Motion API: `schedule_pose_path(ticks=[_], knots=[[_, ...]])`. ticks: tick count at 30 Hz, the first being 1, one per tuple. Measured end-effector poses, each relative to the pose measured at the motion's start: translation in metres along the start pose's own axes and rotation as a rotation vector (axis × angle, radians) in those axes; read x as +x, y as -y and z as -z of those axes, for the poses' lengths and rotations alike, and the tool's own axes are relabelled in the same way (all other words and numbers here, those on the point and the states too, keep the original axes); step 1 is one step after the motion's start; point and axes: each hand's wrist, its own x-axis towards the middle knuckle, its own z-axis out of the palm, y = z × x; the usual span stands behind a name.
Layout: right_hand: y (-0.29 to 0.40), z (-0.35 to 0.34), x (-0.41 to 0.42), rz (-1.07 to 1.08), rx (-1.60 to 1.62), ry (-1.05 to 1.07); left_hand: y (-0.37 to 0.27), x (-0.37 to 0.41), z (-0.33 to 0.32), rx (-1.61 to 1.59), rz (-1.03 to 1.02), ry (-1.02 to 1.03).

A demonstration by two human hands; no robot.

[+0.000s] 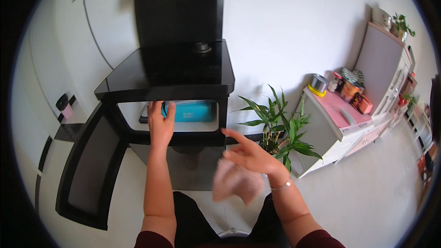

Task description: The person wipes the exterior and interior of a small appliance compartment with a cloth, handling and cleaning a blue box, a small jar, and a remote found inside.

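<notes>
My left hand (161,122) reaches into the lit, white-lined compartment (136,115) of a glossy black cabinet (165,72). It is in front of a teal box (193,112) that bears writing; its fingertips are partly hidden under the upper edge, and I cannot tell if it grips anything. Beside it, at the compartment's left, part of a dark-edged object (143,113) shows. A pink cloth (237,182) hangs from my right hand (249,153), just outside the lower right corner of the opening. Hand and cloth are blurred.
The cabinet's black-framed door (93,172) stands swung out to the left. To the right are a leafy potted plant (275,124) and a white sideboard (320,137) bearing a metal pot (319,83) and jars. A power cord (90,27) runs down the wall.
</notes>
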Motion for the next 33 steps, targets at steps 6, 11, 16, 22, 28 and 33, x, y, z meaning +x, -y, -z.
schedule_pose_path(ticks=[6,11,16,22,28,33], knots=[[-0.013,-0.020,0.063,0.025,-0.209,-0.124,0.022,0.029,-0.023,0.145,0.003,0.223],[-0.020,-0.027,0.080,0.002,-0.454,-0.245,0.003,0.033,-0.015,0.318,-0.062,0.344],[-0.020,-0.024,0.080,-0.001,-0.481,-0.217,-0.004,0.031,-0.001,0.352,-0.144,0.418],[-0.026,-0.023,0.075,0.038,-0.364,-0.189,-0.007,0.025,0.011,0.414,-0.278,0.439],[-0.030,-0.013,0.046,-0.034,0.028,-0.098,-0.015,-0.023,0.032,0.521,-0.499,0.197],[-0.040,-0.011,0.016,-0.029,0.392,-0.041,-0.028,-0.060,0.035,0.429,-0.646,0.137]])
